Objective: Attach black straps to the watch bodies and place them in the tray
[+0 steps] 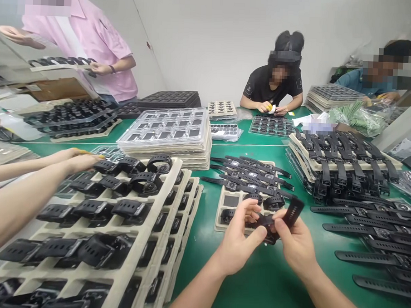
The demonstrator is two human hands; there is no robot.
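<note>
Two bare hands, the left (pixel 241 239) with fingers loosely curled and the right (pixel 294 239) pinching the strap, hold a black smartwatch (pixel 269 224) above a molded pulp tray (pixel 219 220). Fingers hide most of its case; the stacked trays (pixel 169 207) at left run out of frame.

Black smartwatch (pixel 269 221), strap bent upward, in both hands (pixel 266 234) above the beige tray (pixel 219 220)
</note>
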